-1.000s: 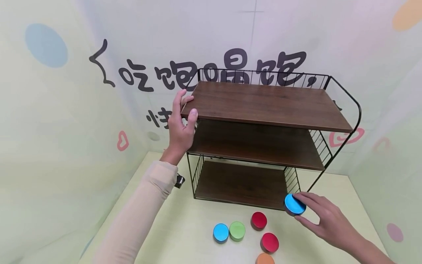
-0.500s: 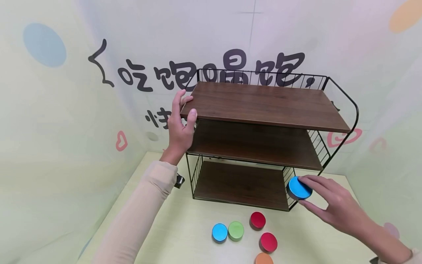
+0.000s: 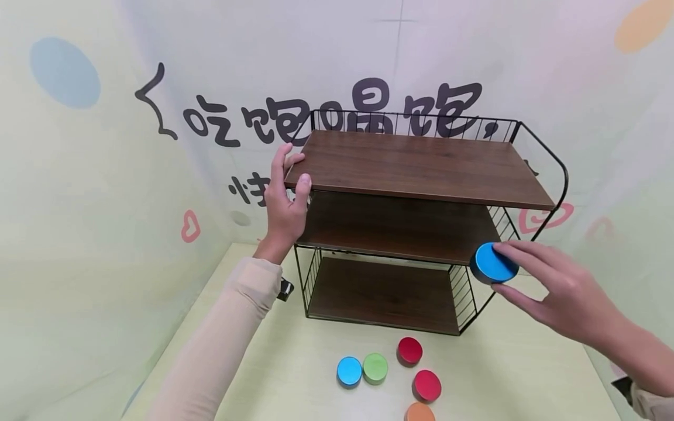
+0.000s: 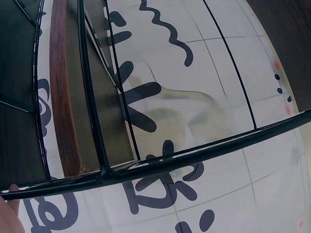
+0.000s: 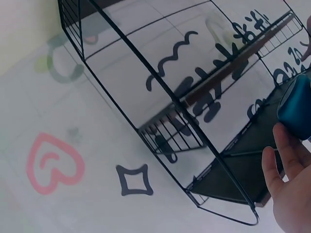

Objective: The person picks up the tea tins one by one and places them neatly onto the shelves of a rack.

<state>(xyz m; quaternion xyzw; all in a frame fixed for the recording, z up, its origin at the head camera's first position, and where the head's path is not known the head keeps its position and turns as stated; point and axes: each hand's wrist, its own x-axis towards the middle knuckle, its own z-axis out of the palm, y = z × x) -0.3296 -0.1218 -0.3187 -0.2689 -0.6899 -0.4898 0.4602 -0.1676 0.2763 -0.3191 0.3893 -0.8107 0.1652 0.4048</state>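
Observation:
A three-tier shelf rack (image 3: 421, 166) with dark wood boards and a black wire frame stands on the table. My left hand (image 3: 284, 213) grips the left end of its top board, thumb at the front edge and fingers at the side. Only a bit of that hand (image 4: 9, 213) shows in the left wrist view, beside the black frame bar (image 4: 194, 158). My right hand (image 3: 568, 286) pinches a blue round tin (image 3: 494, 263) between thumb and fingers, off the table. In the head view the tin overlaps the middle board's right front corner. The right wrist view shows the tin (image 5: 296, 107) tilted.
On the pale table (image 3: 263, 380), in front of the rack, lie another blue tin (image 3: 349, 371), a green tin (image 3: 375, 368), two red tins, one (image 3: 409, 351) behind the other (image 3: 427, 385), and an orange tin (image 3: 420, 412). A printed cloth wall (image 3: 210, 52) stands behind.
My right hand has lifted the blue tin from near the bottom board's right front corner up to middle-board height, slightly rightward. My left hand keeps its grip on the rack.

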